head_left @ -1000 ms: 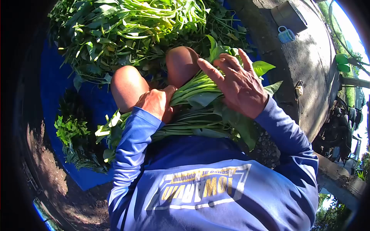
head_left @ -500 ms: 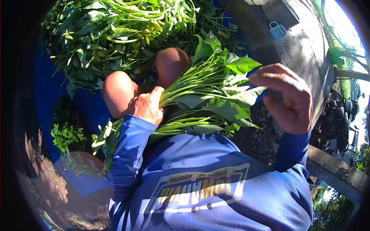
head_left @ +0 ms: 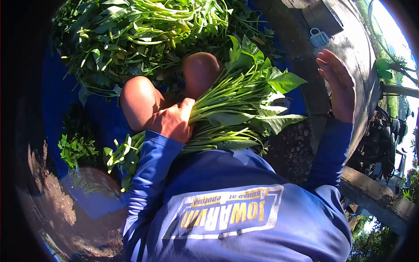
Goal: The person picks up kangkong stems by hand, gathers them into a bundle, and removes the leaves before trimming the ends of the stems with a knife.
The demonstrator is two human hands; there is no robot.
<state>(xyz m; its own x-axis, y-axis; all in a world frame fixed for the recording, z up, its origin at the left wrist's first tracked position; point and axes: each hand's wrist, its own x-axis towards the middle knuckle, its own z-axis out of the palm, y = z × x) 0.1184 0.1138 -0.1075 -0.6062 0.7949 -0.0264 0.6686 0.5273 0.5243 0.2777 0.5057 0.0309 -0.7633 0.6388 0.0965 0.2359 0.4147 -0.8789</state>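
My left hand [head_left: 173, 120] is closed round the stems of a leafy green bunch [head_left: 235, 94] that lies across my lap, its leaves fanned out to the right. More stems run beneath this hand and stick out on its left side. My right hand [head_left: 338, 85] is raised to the right of the bunch, apart from the leaves, fingers extended and nothing in them. Beyond my knees rises a big heap of leafy stems [head_left: 144, 39].
A small leafy bunch [head_left: 78, 150] lies at the left on the blue sheet [head_left: 102, 118]. At the upper right, a mug [head_left: 319, 38] stands beside a grey box [head_left: 322, 18] on a pale slab. A wooden beam [head_left: 375, 192] is at the lower right.
My right hand has moved away from the leaf tips, up and to the right, and its curled fingers have straightened. My left hand still grips the bunch.
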